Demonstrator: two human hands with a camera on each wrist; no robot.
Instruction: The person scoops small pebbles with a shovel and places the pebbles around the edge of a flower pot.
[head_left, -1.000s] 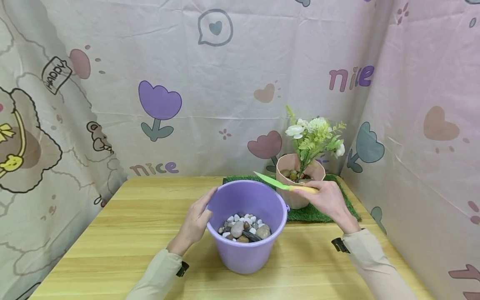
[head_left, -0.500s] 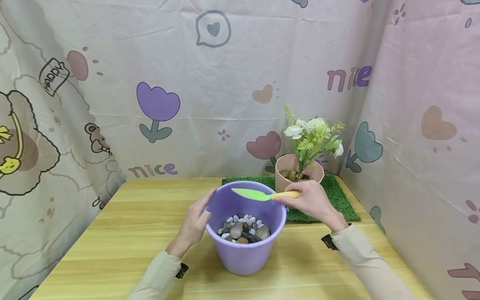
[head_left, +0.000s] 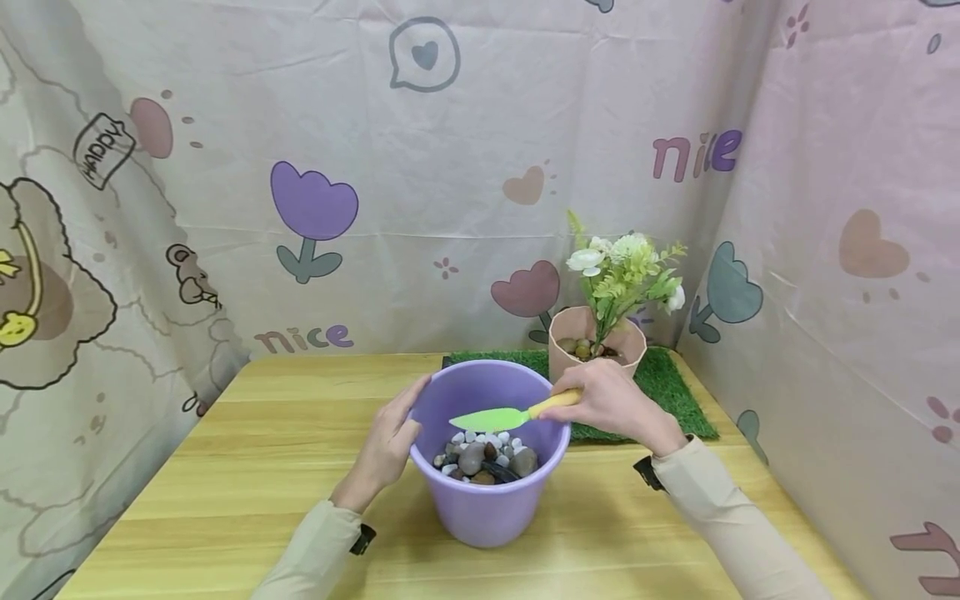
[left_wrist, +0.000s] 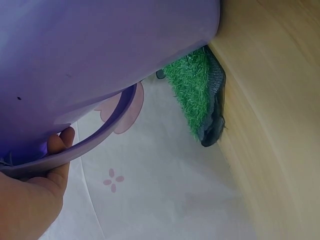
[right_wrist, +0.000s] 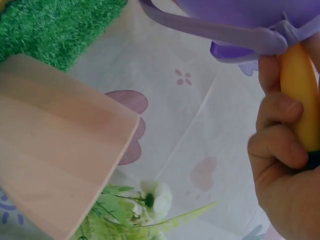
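Head view: right hand [head_left: 611,404] holds a green-bladed trowel [head_left: 491,419] over stones [head_left: 471,458] in a purple bucket [head_left: 487,512]

At the centre of the frame, the bucket stands upright on a wooden table [head_left: 285,450]. Inside it lie grey, brown and black stones, with small white ones toward the far side. The right hand, just right of centre, has its fingers wrapped around the trowel's yellow handle, with no slack showing. The trowel's blade points left, within the bucket's rim, and overlaps the farthest white stones in the picture (whether it touches them is unclear). No stone shows on the blade.

The left hand [head_left: 384,442], left of centre, steadies the bucket's left side. In the left wrist view, lower left, its fingers are curled around a purple band (rim or carrying handle, hard to say).

Right of centre, farther back, a pink pot [head_left: 561,360] with white flowers [head_left: 628,275] and pebbles stands on a green grass mat [head_left: 671,392].

The step in hand looks like bringing the blade to the stones. Next would probably call for tipping the point down and sliding it beneath them, while the left hand braces the bucket against the push.
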